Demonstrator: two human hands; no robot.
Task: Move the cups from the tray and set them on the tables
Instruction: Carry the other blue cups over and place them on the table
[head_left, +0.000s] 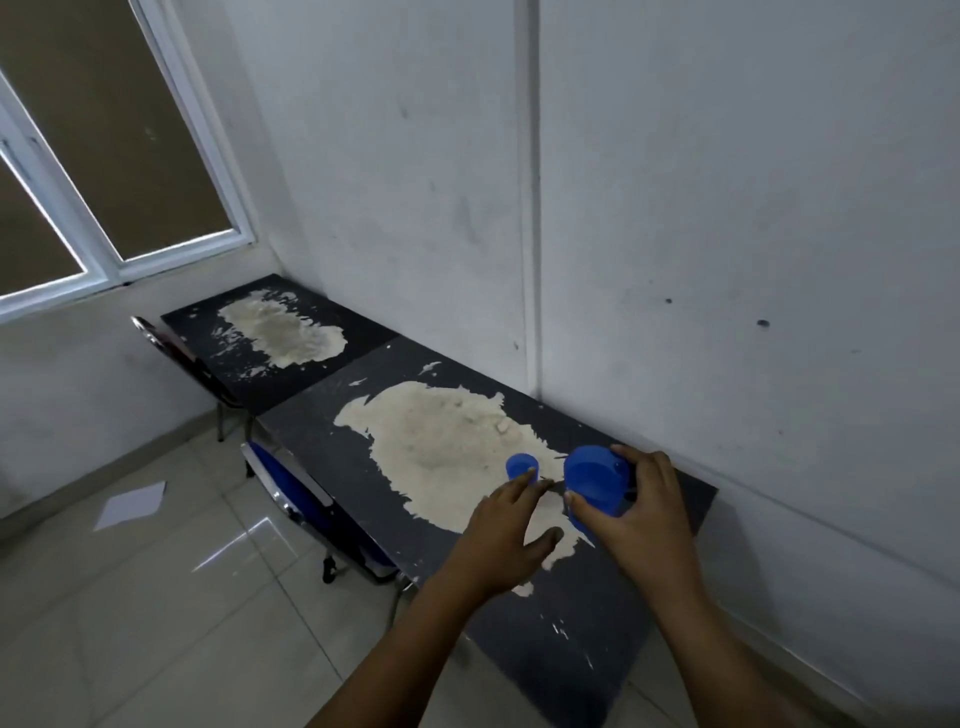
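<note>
A small blue cup (521, 465) stands upright on the worn patch of the near dark table (571, 649). My left hand (506, 530) lies just in front of it, fingers stretched out, the fingertips at the cup's base and not wrapped around it. My right hand (641, 512) grips a larger blue cup (595, 480), possibly a stack, held just above the table to the right of the small cup. No tray is in view.
A second dark table (322, 374) adjoins the near one at the far left, under a window. Both stand against the white wall (727, 260). A blue chair (306, 493) and a dark chair (176, 348) are tucked at their left sides. Paper (132, 504) lies on the tiled floor.
</note>
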